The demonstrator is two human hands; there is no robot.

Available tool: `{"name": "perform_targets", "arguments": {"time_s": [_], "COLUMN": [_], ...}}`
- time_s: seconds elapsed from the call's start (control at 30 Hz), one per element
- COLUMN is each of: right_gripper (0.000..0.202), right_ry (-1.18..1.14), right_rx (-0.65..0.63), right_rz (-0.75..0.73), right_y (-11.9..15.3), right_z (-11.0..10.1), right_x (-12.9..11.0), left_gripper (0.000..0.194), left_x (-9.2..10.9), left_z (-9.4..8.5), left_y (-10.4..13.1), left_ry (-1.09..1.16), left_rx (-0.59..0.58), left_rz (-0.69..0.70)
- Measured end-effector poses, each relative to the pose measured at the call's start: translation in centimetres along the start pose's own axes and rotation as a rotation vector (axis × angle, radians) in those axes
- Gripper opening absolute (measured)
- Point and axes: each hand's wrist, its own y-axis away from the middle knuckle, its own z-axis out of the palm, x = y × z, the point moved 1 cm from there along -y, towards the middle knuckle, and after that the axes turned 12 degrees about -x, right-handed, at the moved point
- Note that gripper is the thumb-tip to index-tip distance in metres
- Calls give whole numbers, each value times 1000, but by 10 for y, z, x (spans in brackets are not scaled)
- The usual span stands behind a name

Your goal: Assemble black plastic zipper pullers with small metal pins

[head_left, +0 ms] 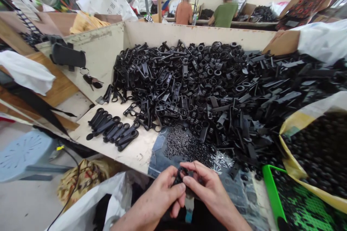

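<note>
Both hands meet at the table's front edge around a black plastic part (179,176) with a ring-shaped end. My left hand (168,187) is closed on its body, thumb across it. My right hand (202,182) pinches at the ring end; whether a smaller piece sits between those fingers is hidden. Just beyond lie small dark screws or pins (177,140), little black pieces (199,153) and silver pins (221,160) on a blue cloth (157,157). To the left, several black ring-ended parts (115,130) lie in a row.
A large heap of black plastic parts (176,79) fills the walled table. On the right are a yellow-edged sack (287,130) of black balls and a green tray (273,195). Keys (92,79) hang at left above a blue stool (24,151). Other people sit at the back.
</note>
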Motion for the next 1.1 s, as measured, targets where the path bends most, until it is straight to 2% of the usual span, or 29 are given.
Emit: {"name": "perform_targets", "arguments": {"time_s": [0.33,0.5,0.6,0.73,0.8,0.9,0.97,1.03,1.1], "right_gripper": [26,23,21,26,30,23,27,35,43], "right_ry": [66,129,172,206,245,370,511,688,852], "right_rx": [-162,-234,-225,-137,-56,92,140,160,176], "right_rz": [-67,-78,-74,-87,-80,-107,-150,-172,-159], "right_y": [1,1,6,14,15,8,-2,-12,-21], "right_z": [-8,-11,-9,-9,-11,-15,-13,-8,-2], "right_x": [-4,-12,-11,-4,-1,2,3,6,9], "left_gripper": [49,71,75,67,57,34,21,13,15], "left_x": [-5,-12,-26,-41,-39,-24,-13,-6,-7], "left_z": [1,-3,-6,-12,-19,-37,-48,-54,-56], "left_y": [3,2,0,-8,-11,-10,-7,-6,-8], "left_ry": [45,59,82,40,-42,-333,-588,-812,-1013], "left_rx": [-4,-1,-24,-110,-32,321,548,625,601], "left_rz": [-53,-112,-110,-69,-9,144,190,170,165]}}
